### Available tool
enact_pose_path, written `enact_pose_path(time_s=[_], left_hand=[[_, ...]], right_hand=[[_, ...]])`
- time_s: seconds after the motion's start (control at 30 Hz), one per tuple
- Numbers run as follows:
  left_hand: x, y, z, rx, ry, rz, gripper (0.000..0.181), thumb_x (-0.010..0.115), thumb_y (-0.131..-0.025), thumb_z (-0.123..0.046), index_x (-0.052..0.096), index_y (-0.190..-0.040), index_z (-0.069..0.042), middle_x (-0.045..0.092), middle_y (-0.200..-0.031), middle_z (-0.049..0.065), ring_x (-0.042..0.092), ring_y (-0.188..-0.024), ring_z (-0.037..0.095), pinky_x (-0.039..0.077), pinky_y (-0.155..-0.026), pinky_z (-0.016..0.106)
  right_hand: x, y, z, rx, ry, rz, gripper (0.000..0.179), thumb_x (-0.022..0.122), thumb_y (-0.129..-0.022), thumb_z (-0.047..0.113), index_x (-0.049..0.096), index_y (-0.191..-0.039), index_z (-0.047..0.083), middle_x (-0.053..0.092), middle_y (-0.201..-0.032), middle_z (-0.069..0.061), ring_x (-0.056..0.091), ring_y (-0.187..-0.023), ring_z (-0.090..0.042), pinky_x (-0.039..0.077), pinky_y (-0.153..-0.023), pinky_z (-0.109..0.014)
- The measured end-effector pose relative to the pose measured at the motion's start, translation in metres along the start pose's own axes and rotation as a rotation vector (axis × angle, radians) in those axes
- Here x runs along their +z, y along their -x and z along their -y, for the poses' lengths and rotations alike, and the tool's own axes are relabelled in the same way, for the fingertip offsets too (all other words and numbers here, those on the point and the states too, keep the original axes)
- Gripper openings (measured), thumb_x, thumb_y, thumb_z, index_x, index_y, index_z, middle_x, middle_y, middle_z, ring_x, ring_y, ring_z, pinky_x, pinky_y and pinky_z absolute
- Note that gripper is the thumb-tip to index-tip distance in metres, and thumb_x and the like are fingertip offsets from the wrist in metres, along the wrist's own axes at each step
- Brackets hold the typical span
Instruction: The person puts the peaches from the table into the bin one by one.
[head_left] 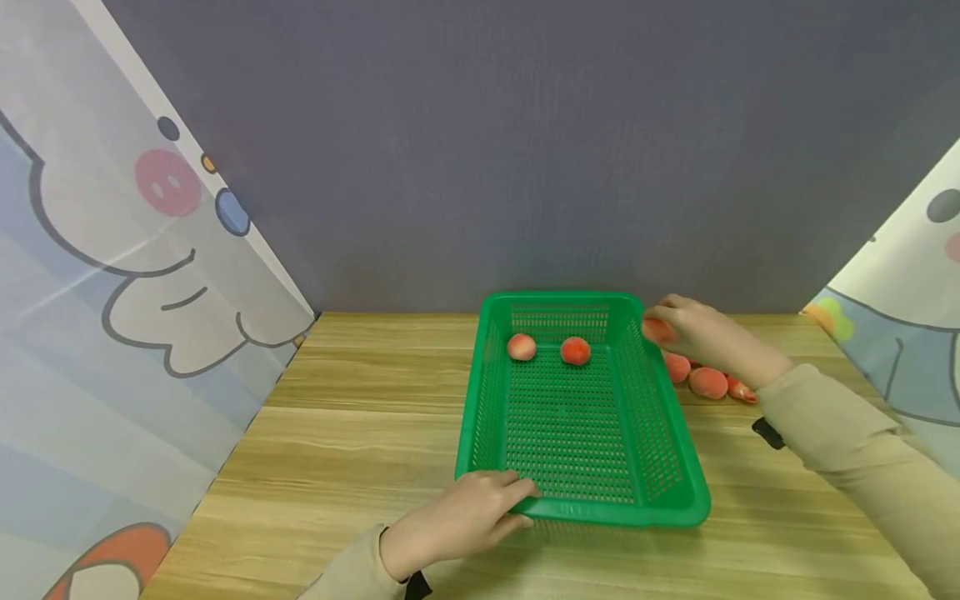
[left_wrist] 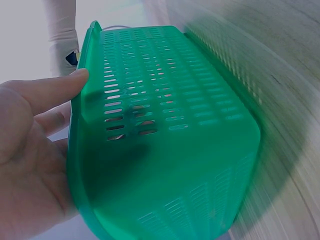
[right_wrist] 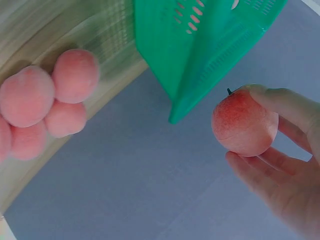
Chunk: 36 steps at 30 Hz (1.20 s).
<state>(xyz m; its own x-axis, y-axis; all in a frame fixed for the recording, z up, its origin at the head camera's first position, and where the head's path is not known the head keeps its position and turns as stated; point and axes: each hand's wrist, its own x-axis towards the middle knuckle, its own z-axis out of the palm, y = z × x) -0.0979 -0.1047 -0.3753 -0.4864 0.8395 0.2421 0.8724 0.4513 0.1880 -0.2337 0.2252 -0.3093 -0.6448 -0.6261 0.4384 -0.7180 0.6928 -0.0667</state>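
A green plastic basket [head_left: 585, 510] with slotted walls stands on the table. Two peaches lie on its floor toward the far end: a paler peach [head_left: 521, 347] at left and a redder peach [head_left: 575, 351] beside it. My left hand [head_left: 467, 512] grips the near rim at its left corner; in the left wrist view the thumb [left_wrist: 55, 90] lies over the rim. My right hand [head_left: 693, 333] holds another peach [right_wrist: 245, 122] between thumb and fingers, at the far right corner of the basket, about rim height. A short dark stem shows on that peach.
Several more peaches [right_wrist: 27, 96] sit in a group on the table to the right of the basket, partly under my right forearm. A grey wall [head_left: 480, 158] rises at the wooden table's [head_left: 360, 450] back edge. Cartoon-printed sheets [head_left: 97, 275] hang at both sides.
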Motion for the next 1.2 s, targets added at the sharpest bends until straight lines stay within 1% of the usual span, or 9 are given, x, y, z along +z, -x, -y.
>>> enact_pose_path(time_s=[0.1,0.23,0.33,0.47,0.63,0.73,0.87,1.03,1.2], left_hand=[[0.0,0.0,0.0,0.004,0.0,-0.001,0.023,0.064,-0.081,-0.023,0.057,-0.099,-0.011,0.061,-0.088,-0.003,0.053,-0.068,-0.001,0.041,-0.064,0.008],[0.0,0.0,0.0,0.008,-0.006,-0.006,0.023,0.064,-0.081,-0.023,0.057,-0.1,-0.011,0.061,-0.088,-0.003,0.053,-0.07,-0.001,0.042,-0.065,0.009],[0.0,0.0,0.0,0.005,-0.007,-0.008,0.024,0.064,-0.081,-0.023,0.057,-0.1,-0.011,0.061,-0.088,-0.004,0.054,-0.07,-0.001,0.042,-0.066,0.009],[-0.001,0.0,-0.001,0.0,0.0,-0.002,0.023,0.064,-0.081,-0.023,0.057,-0.1,-0.011,0.061,-0.087,-0.003,0.054,-0.071,0.0,0.043,-0.067,0.01],[-0.002,-0.001,-0.001,-0.01,0.016,0.012,0.024,0.064,-0.082,-0.022,0.057,-0.101,-0.01,0.062,-0.088,-0.002,0.055,-0.072,0.001,0.043,-0.067,0.01],[-0.002,0.0,-0.001,-0.012,0.017,0.013,0.024,0.064,-0.081,-0.022,0.057,-0.101,-0.009,0.061,-0.088,-0.002,0.055,-0.071,0.0,0.043,-0.067,0.009],[-0.001,0.0,0.0,-0.007,0.001,0.002,0.024,0.064,-0.081,-0.023,0.057,-0.101,-0.011,0.06,-0.085,-0.004,0.053,-0.07,-0.001,0.042,-0.065,0.009],[0.0,0.0,0.0,-0.001,-0.014,-0.012,0.024,0.064,-0.081,-0.024,0.057,-0.1,-0.012,0.059,-0.083,-0.005,0.052,-0.069,-0.001,0.042,-0.064,0.009],[0.0,0.0,-0.001,-0.004,-0.014,-0.006,0.023,0.063,-0.082,-0.025,0.057,-0.1,-0.012,0.06,-0.084,-0.005,0.052,-0.069,-0.001,0.042,-0.065,0.009]], right_hand=[[0.001,-0.008,0.004,0.008,-0.013,0.017,0.023,0.068,-0.069,-0.006,0.064,-0.092,-0.003,0.058,-0.088,-0.015,0.056,-0.078,-0.029,0.048,-0.065,-0.038],[0.001,-0.019,0.01,0.038,-0.016,0.083,0.032,0.071,-0.068,-0.005,0.062,-0.098,-0.005,0.056,-0.09,-0.018,0.056,-0.078,-0.03,0.048,-0.064,-0.038],[0.004,-0.025,0.013,0.046,-0.014,0.119,0.036,0.072,-0.067,-0.004,0.061,-0.101,-0.006,0.055,-0.091,-0.019,0.056,-0.078,-0.03,0.048,-0.064,-0.038],[0.01,-0.032,0.017,0.057,-0.027,0.133,0.036,0.072,-0.067,-0.004,0.061,-0.102,-0.005,0.055,-0.09,-0.017,0.056,-0.076,-0.027,0.048,-0.064,-0.036],[0.015,-0.04,0.025,0.047,-0.046,0.137,0.033,0.07,-0.07,-0.003,0.061,-0.101,-0.004,0.056,-0.092,-0.017,0.056,-0.076,-0.026,0.048,-0.063,-0.036],[0.019,-0.046,0.03,0.047,-0.061,0.146,0.033,0.07,-0.07,-0.002,0.061,-0.101,-0.004,0.056,-0.093,-0.016,0.056,-0.079,-0.027,0.048,-0.065,-0.036],[0.026,-0.054,0.035,0.053,-0.077,0.163,0.033,0.071,-0.07,-0.001,0.062,-0.101,-0.002,0.056,-0.093,-0.015,0.055,-0.078,-0.025,0.047,-0.065,-0.034],[0.033,-0.063,0.042,0.044,-0.091,0.182,0.033,0.07,-0.07,0.0,0.061,-0.102,-0.003,0.055,-0.092,-0.015,0.054,-0.073,-0.023,0.046,-0.062,-0.033],[0.04,-0.071,0.048,0.078,-0.13,0.219,0.035,0.069,-0.071,-0.003,0.06,-0.105,-0.002,0.055,-0.095,-0.014,0.054,-0.078,-0.023,0.047,-0.065,-0.032]])
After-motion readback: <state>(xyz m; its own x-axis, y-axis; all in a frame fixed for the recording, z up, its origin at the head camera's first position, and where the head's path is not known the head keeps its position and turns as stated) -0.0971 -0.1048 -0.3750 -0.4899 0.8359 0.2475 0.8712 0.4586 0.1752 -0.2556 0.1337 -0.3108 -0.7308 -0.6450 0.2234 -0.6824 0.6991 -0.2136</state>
